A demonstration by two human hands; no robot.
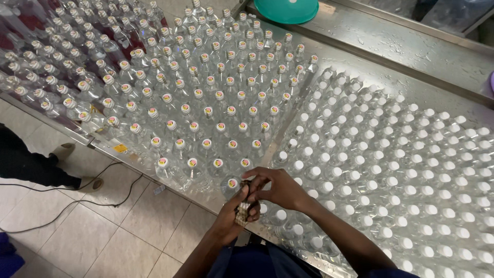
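Right hand (pixel 280 189) curls over sticker strip (pixel 242 211) gripped by left hand (pixel 234 216).

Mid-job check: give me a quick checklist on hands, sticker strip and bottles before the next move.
1. Left hand grips the sticker strip: ok.
2. Right hand sits at the strip's top end, fingers curled over it: ok.
3. Stickers left on the strip: cannot tell, hands cover most of it.
4. Nearest stickered bottle, just ahead of the hands, is upright with its cap sticker on: ok.
5. Plain white-capped bottles stand upright in rows to the right: ok.
6. Cable trails on the floor by another person's feet: not ok.
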